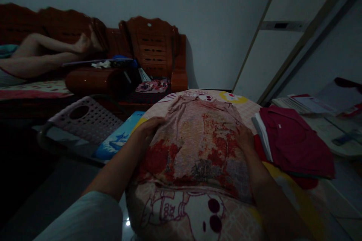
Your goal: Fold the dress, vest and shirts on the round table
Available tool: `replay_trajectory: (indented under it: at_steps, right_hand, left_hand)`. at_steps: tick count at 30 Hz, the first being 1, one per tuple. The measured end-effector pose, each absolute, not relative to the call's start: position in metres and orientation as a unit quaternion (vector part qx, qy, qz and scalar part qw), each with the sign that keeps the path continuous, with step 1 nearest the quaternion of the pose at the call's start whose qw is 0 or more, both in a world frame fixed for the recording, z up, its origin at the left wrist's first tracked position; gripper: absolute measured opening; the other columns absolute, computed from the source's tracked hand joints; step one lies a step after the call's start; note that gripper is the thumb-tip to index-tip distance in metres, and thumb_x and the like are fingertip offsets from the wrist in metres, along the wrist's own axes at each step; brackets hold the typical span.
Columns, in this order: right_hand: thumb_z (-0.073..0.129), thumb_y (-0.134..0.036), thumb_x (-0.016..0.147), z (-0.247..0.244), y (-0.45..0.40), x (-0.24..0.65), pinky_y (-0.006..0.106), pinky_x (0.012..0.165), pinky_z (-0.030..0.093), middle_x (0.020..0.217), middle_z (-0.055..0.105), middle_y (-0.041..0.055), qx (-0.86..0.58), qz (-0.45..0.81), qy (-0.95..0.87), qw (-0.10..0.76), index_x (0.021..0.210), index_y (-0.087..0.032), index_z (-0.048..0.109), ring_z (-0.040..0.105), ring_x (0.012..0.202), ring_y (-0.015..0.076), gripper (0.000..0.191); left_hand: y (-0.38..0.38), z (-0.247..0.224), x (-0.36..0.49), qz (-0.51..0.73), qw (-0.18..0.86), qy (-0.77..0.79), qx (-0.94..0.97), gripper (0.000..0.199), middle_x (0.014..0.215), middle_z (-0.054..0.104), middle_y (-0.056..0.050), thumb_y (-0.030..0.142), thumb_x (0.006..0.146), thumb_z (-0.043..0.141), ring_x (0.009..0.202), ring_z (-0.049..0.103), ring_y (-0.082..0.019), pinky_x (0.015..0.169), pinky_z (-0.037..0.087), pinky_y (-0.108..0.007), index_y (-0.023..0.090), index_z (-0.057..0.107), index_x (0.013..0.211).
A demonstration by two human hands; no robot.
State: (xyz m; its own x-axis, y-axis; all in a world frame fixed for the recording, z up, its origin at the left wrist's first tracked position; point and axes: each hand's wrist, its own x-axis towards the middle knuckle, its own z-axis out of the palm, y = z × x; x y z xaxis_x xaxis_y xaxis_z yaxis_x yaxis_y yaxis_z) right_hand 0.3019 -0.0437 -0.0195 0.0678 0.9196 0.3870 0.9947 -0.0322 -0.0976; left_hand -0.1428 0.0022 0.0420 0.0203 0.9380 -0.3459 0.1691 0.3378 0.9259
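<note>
A short pinkish shirt with red and orange blotches lies spread out on a patterned cloth with cartoon figures. My left hand rests at the shirt's left edge, its fingers stretched inward over the fabric. At the opposite edge, my right hand touches the shirt with its fingers extended. Dim light blurs the finger detail on both sides. Slight wrinkles run across the shirt between my hands.
Folded dark red clothes are stacked at the right, beside a side table with papers. A woven chair stands at the left. Behind it, a person's bare legs rest on a wooden sofa.
</note>
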Motion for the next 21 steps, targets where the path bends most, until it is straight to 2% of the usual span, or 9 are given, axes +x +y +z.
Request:
replay_trajectory:
  at_steps: [3, 5, 7, 11, 14, 17, 21]
  right_hand:
    - [0.041, -0.025, 0.096, -0.02, -0.043, 0.302, 0.038, 0.102, 0.042, 0.125, 0.065, 0.0151, -0.713, -0.102, -0.672, 0.175, 0.115, -0.013, 0.069, 0.059, 0.113, 0.0255, 0.036]
    - [0.042, -0.026, 0.096, -0.021, -0.042, 0.303, 0.038, 0.104, 0.041, 0.126, 0.065, 0.0152, -0.713, -0.099, -0.67, 0.181, 0.116, -0.013, 0.069, 0.058, 0.115, 0.0253, 0.036]
    - [0.042, -0.026, 0.096, -0.023, -0.042, 0.304, 0.039, 0.105, 0.041, 0.126, 0.065, 0.0153, -0.713, -0.101, -0.669, 0.186, 0.116, -0.013, 0.069, 0.058, 0.115, 0.0252, 0.036]
    - [0.042, -0.026, 0.096, -0.024, -0.041, 0.305, 0.04, 0.103, 0.042, 0.126, 0.066, 0.015, -0.706, -0.101, -0.674, 0.192, 0.117, -0.014, 0.069, 0.059, 0.114, 0.0254, 0.036]
    - [0.043, -0.026, 0.096, -0.025, -0.041, 0.306, 0.042, 0.103, 0.043, 0.128, 0.065, 0.0169, -0.71, -0.091, -0.669, 0.198, 0.12, -0.012, 0.068, 0.058, 0.115, 0.0271, 0.038]
    - [0.043, -0.027, 0.096, -0.025, -0.041, 0.306, 0.043, 0.103, 0.042, 0.129, 0.064, 0.0168, -0.712, -0.086, -0.667, 0.201, 0.121, -0.012, 0.068, 0.058, 0.115, 0.0275, 0.038]
    - [0.042, -0.026, 0.096, -0.024, -0.042, 0.305, 0.041, 0.102, 0.042, 0.129, 0.064, 0.016, -0.713, -0.086, -0.668, 0.197, 0.12, -0.013, 0.068, 0.058, 0.115, 0.027, 0.037]
  left_hand:
    - [-0.019, 0.046, -0.148, 0.344, 0.638, 0.539, 0.429, 0.041, 0.076, 0.073, -0.005, 0.036, 0.049, 0.086, 0.069, 0.068, -0.023, 0.067, 0.057, -0.033, 0.015, 0.069, 0.08]
    - [-0.031, 0.048, -0.152, 0.351, 0.647, 0.523, 0.429, 0.044, 0.08, 0.074, -0.008, 0.036, 0.048, 0.089, 0.07, 0.069, -0.023, 0.067, 0.056, -0.032, 0.014, 0.07, 0.082]
    - [-0.042, 0.048, -0.156, 0.354, 0.646, 0.514, 0.439, 0.048, 0.086, 0.075, -0.009, 0.038, 0.049, 0.089, 0.073, 0.07, -0.023, 0.069, 0.056, -0.031, 0.014, 0.071, 0.087]
    - [-0.065, 0.043, -0.164, 0.335, 0.604, 0.553, 0.466, 0.07, 0.106, 0.075, -0.008, 0.043, 0.049, 0.088, 0.09, 0.071, -0.026, 0.075, 0.057, -0.031, 0.018, 0.068, 0.111]
    - [-0.086, 0.041, -0.169, 0.318, 0.562, 0.588, 0.487, 0.08, 0.113, 0.073, -0.008, 0.049, 0.047, 0.087, 0.101, 0.07, -0.029, 0.077, 0.058, -0.032, 0.02, 0.064, 0.119]
    - [-0.103, 0.045, -0.174, 0.317, 0.558, 0.581, 0.5, 0.082, 0.112, 0.073, -0.01, 0.051, 0.048, 0.086, 0.104, 0.069, -0.031, 0.08, 0.057, -0.035, 0.022, 0.064, 0.121]
    - [-0.109, 0.053, -0.193, 0.283, 0.531, 0.595, 0.533, 0.077, 0.094, 0.076, -0.005, 0.05, 0.052, 0.083, 0.089, 0.071, -0.029, 0.073, 0.057, -0.035, 0.028, 0.062, 0.123]
